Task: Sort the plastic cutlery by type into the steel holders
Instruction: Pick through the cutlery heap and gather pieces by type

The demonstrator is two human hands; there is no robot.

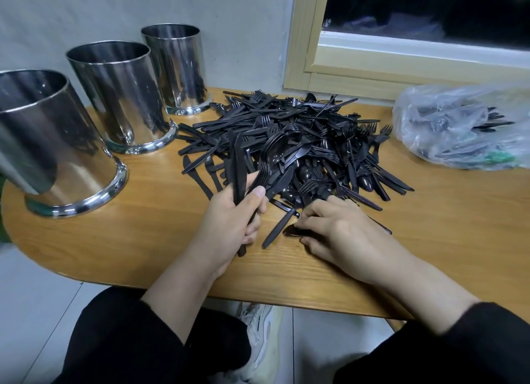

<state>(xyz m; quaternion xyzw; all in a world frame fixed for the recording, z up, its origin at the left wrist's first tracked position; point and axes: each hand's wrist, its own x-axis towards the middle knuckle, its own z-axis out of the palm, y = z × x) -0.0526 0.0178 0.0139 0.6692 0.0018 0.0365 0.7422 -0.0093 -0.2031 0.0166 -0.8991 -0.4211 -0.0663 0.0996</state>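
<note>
Head view, looking down over a rounded wood-grain tabletop [160,248]; a big tangled heap of black plastic cutlery [301,142] lies in the middle, forks, knives and spoons mixed, touching and crossing one another. Three steel holders stand in a row at the left, near [48,142], middle [120,96] and far [176,68]; mirror-bright cylinders with flared bases, their insides not visible from here. A clear crinkled plastic bag [459,128] with more black pieces sits at the right, below a window frame [372,68].

The left hand [229,225] is clamped on a small bundle of cutlery [243,180], knives and forks by the look of it, held low on the handles; the right hand [341,234] lies at the heap's near edge, fingertips pinching a dark piece [292,231] against the wood, type unclear.

These pieces look very light, thin, glossy and likely slippery; somewhat springy, probably snapping if bent hard; handles seem the best place to take hold, tines snagging neighbours otherwise.
</note>
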